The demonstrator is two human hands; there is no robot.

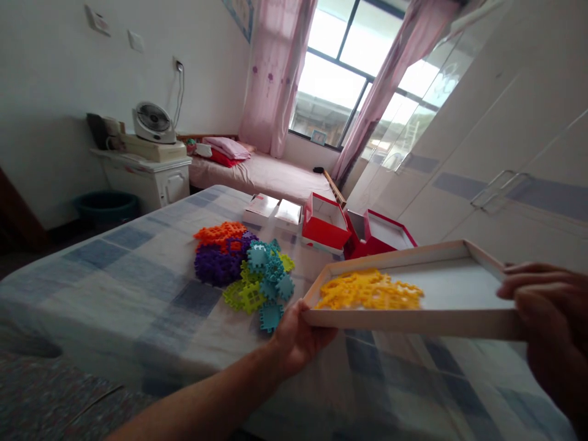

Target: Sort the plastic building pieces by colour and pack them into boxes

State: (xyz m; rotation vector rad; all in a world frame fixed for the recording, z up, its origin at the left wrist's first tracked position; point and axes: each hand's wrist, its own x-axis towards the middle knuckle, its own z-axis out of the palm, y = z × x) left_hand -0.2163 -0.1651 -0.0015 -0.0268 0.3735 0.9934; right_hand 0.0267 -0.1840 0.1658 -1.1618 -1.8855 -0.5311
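A shallow white box lid (413, 323) is held tilted above the table between my two hands. My left hand (303, 337) grips its near left corner, thumb on the rim and fingers underneath. At the right end, my right hand (546, 300) is wrapped round the side wall. Yellow plastic interlocking pieces (367, 291) are heaped in the left part of the lid. On the table beside my left hand lie loose pieces: teal ones (271, 269), lime green ones (248, 291), purple ones (215, 263) and orange ones (220, 233).
The table has a blue and white checked cloth (151, 257). Along its far side stand white boxes (261, 209), an open red box (325, 226) and another red box (388, 231). Beyond are a bed (275, 179), a cabinet with a fan (154, 121) and a wardrobe (509, 141).
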